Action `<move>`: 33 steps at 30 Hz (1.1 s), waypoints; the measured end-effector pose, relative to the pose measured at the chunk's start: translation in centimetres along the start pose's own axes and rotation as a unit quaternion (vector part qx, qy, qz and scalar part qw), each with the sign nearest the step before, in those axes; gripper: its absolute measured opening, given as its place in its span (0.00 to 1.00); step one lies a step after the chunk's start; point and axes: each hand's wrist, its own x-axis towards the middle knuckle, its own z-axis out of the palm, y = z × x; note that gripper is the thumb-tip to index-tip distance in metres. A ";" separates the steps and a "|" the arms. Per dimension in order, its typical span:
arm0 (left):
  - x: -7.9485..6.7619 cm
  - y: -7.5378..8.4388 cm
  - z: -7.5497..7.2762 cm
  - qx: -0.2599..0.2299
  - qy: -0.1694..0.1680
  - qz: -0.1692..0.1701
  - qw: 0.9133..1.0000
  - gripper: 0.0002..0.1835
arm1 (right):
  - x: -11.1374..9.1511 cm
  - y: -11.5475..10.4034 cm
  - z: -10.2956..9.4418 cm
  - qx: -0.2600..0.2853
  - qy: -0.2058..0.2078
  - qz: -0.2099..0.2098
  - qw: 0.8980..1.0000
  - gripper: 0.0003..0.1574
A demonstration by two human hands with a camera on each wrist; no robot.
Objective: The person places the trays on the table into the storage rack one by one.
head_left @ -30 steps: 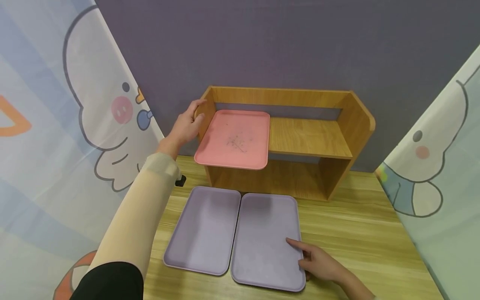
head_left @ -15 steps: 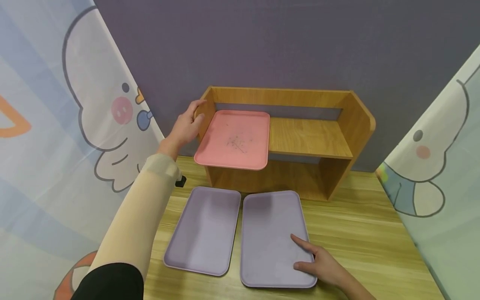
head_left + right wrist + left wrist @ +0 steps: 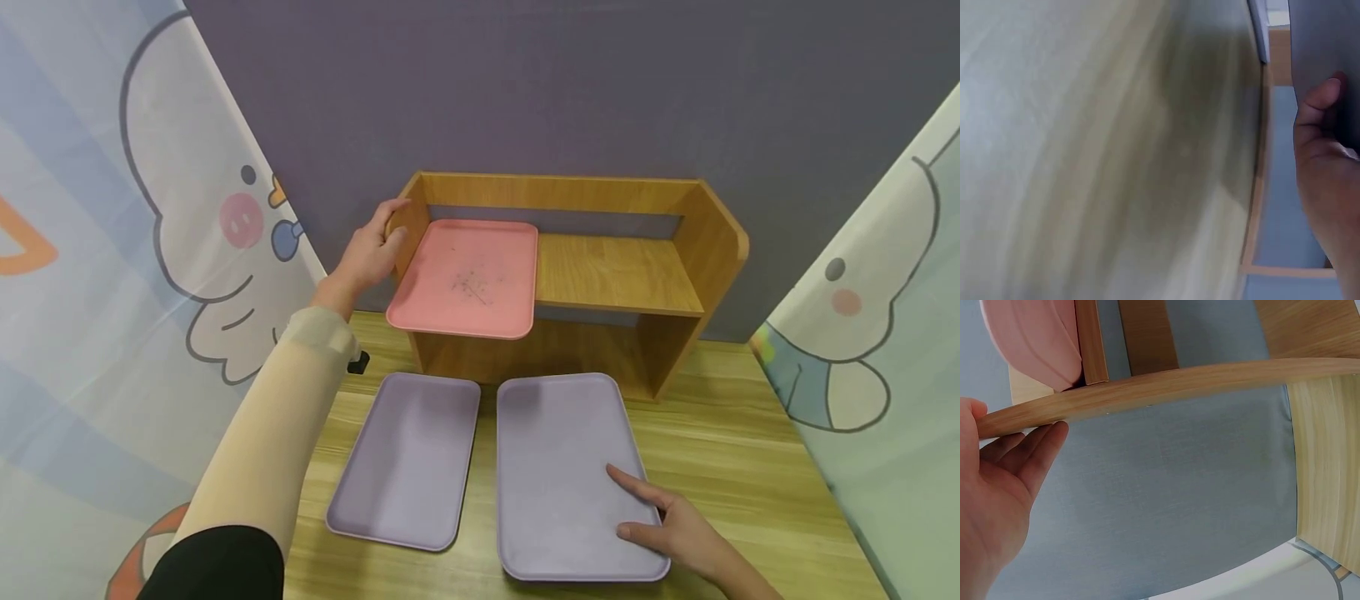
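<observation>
My left hand (image 3: 365, 258) holds the left side panel of a wooden desktop shelf (image 3: 618, 271). In the left wrist view the thumb lies on one side of the panel (image 3: 1147, 390) and the fingers on the other. A pink tray (image 3: 491, 246) with a faint printed plant pattern rests on the upper board, its front jutting out. My right hand (image 3: 678, 532) grips the right edge of a light purple tray (image 3: 566, 467), which shows tilted up off the table in the right wrist view. Another purple tray (image 3: 408, 458) lies flat to its left.
The wood-grain table (image 3: 735, 467) carries the shelf and trays. A dark grey wall panel (image 3: 525, 92) stands behind the shelf. Cartoon-printed curtains hang on the left (image 3: 67, 350) and right (image 3: 922, 400). The shelf's lower compartment (image 3: 577, 350) opens towards me.
My right hand has taken hold of the right purple tray, raised it and drawn it rightward, widening the gap to the left tray. My left hand stays on the shelf.
</observation>
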 end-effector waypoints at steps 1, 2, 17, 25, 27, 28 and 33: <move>0.0 -0.1 0.0 0.002 0.001 0.002 1.000 0.29 | -0.2 -0.2 -0.3 -0.009 0.004 0.004 1.000 0.48; 0.0 -0.1 0.0 0.001 0.001 0.002 1.000 0.29 | -0.4 -0.4 -0.6 -0.018 0.007 0.008 1.000 0.48; 0.0 -0.4 -0.2 -0.002 0.001 0.011 1.000 0.30 | -3.5 -2.0 -4.6 0.015 0.044 0.056 0.997 0.47; 0.2 -0.4 -0.2 -0.007 -0.009 0.003 1.000 0.30 | -5.0 -3.0 -5.8 0.019 0.059 0.044 0.997 0.47; 0.1 -0.4 -0.3 -0.006 -0.007 0.005 1.000 0.30 | -5.3 -3.3 -6.0 0.021 0.065 0.035 0.997 0.47; 0.1 -0.4 -0.3 -0.004 -0.005 0.006 1.000 0.30 | -5.4 -3.5 -6.2 0.023 0.067 0.033 0.997 0.47; 0.1 -0.4 -0.3 0.004 -0.001 0.011 1.000 0.30 | -5.9 -4.7 -6.6 0.029 0.085 0.019 0.996 0.47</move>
